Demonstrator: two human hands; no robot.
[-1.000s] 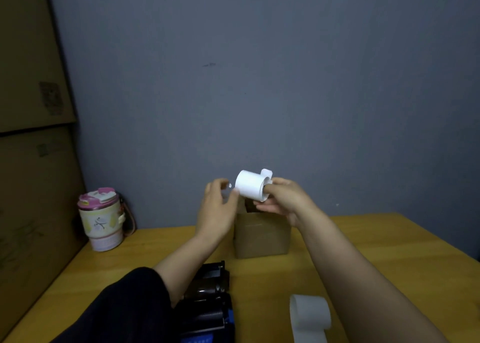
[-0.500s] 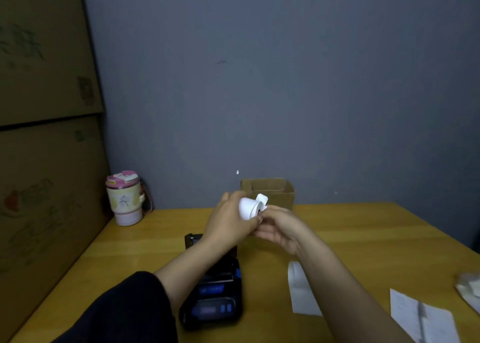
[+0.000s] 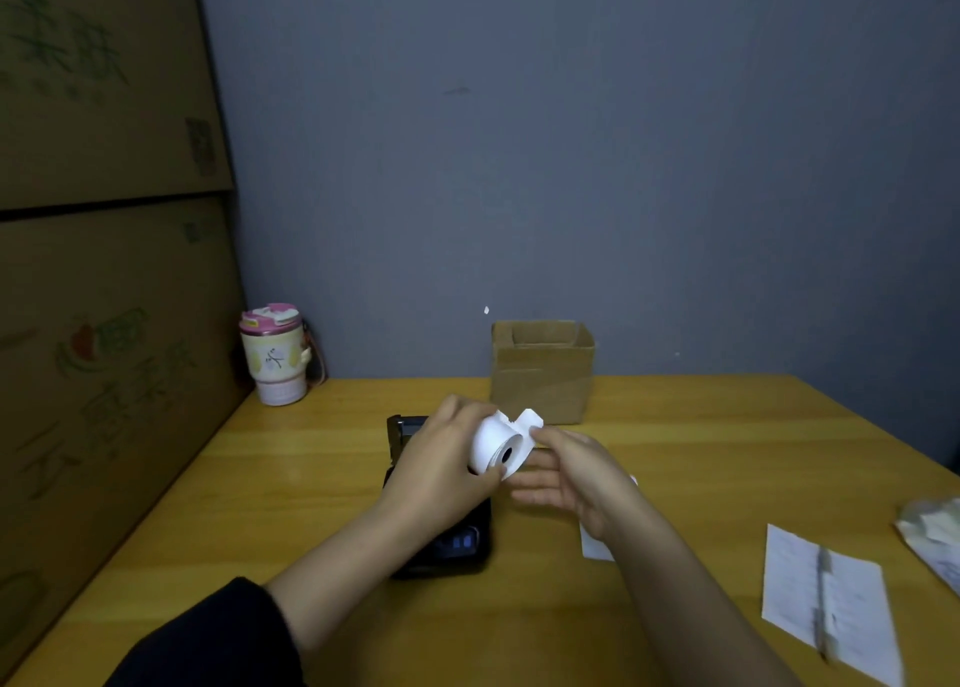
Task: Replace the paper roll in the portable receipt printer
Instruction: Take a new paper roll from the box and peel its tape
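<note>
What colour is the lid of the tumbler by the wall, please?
Pink, with a white flap, on the tumbler; head view.

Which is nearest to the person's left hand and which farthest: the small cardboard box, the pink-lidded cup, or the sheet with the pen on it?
From the left hand:
1. Small cardboard box, just behind it, slightly right.
2. Pink-lidded cup, back left by the wall.
3. Sheet with the pen, far right, near the table's front edge.
</note>
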